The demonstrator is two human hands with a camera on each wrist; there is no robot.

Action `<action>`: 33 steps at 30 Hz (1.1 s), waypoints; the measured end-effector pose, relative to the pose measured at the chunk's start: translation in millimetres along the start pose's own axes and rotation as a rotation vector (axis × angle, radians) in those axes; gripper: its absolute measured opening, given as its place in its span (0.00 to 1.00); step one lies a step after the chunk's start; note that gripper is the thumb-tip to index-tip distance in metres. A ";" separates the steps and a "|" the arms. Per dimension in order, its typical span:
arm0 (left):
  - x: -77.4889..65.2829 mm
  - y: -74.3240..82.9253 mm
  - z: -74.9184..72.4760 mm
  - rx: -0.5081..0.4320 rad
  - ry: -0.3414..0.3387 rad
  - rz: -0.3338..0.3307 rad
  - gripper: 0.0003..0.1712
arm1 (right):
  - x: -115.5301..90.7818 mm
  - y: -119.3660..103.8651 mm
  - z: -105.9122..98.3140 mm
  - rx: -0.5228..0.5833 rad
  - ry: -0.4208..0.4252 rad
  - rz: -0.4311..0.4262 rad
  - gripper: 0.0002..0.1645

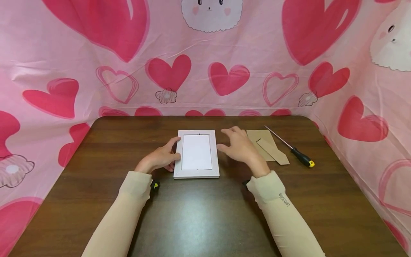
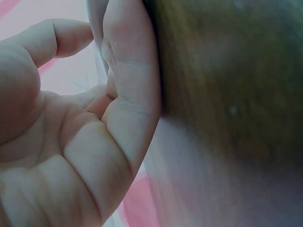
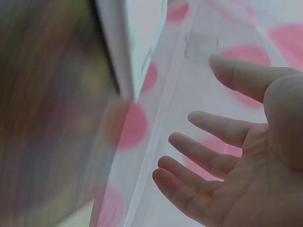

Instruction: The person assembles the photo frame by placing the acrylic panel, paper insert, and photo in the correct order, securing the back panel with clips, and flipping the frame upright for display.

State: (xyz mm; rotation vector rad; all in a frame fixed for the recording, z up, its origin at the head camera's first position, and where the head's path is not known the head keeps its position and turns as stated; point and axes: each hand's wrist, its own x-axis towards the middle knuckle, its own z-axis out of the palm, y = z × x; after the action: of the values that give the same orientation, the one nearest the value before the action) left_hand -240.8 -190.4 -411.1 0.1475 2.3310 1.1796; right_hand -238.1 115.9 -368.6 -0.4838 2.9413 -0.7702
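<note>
A white picture frame (image 1: 196, 174) lies on the table with its long sides pointing away from me. A white sheet (image 1: 196, 152) fills its opening, and small dark tabs show at the inner edge. My left hand (image 1: 161, 156) grips the frame's left side, thumb on the rim and the lower fingers curled against the edge; the left wrist view shows this up close. Just off the frame's right side is my right hand (image 1: 239, 145), its fingers spread and holding nothing. In the right wrist view, a gap separates those fingers (image 3: 203, 156) from the frame's corner (image 3: 124, 56).
Right of my right hand lies a brown backing board (image 1: 254, 136) with a stand leg (image 1: 273, 151) across it. Beside them is a screwdriver (image 1: 301, 156) with a black and yellow handle. Pink heart-print cloth (image 1: 205, 46) encloses the brown table (image 1: 128, 139) at the back and sides.
</note>
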 end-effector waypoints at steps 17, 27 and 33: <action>-3.2 -1.8 -1.5 -0.003 -0.022 0.039 0.48 | -28.2 112.0 -60.5 0.067 0.039 0.244 0.44; -3.0 0.5 0.7 -0.003 -0.016 0.032 0.47 | -35.9 134.3 -61.2 0.047 0.044 0.299 0.43; -4.8 0.9 0.2 0.010 -0.022 0.034 0.48 | -36.2 140.3 -55.7 0.019 0.021 0.307 0.40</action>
State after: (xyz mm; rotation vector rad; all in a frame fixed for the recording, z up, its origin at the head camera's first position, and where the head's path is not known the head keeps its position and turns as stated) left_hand -236.7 -191.2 -408.7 0.2038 2.3242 1.1775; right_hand -251.3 269.3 -389.0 -0.0185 2.9214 -0.7649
